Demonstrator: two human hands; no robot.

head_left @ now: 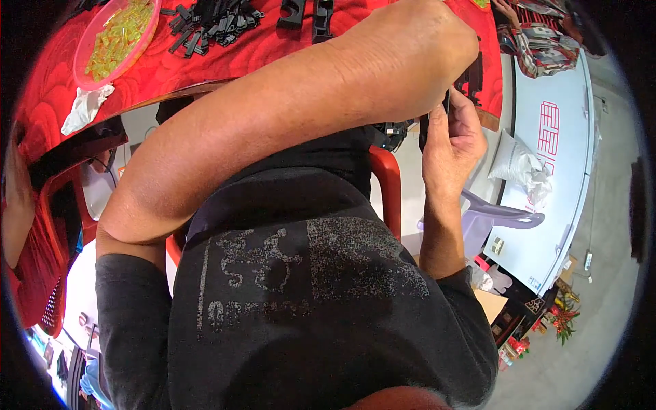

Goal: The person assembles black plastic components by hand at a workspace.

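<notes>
My left arm reaches across to the right, and my left hand is curled over at the table's front edge. Its fingers are turned away, so whatever they hold is hidden. Just below it, my right hand pinches a narrow black plastic piece between thumb and fingers. Most of that piece is covered by the two hands, which are close together. Beyond my left forearm, a pile of small black plastic parts lies on the red tablecloth. Two larger black blocks are to the right of the pile.
A pink bowl of yellowish clear pieces stands at the far left beside a crumpled white tissue. A red chair is around me. On the right are a white board, a lilac plastic chair and another person's patterned sleeve.
</notes>
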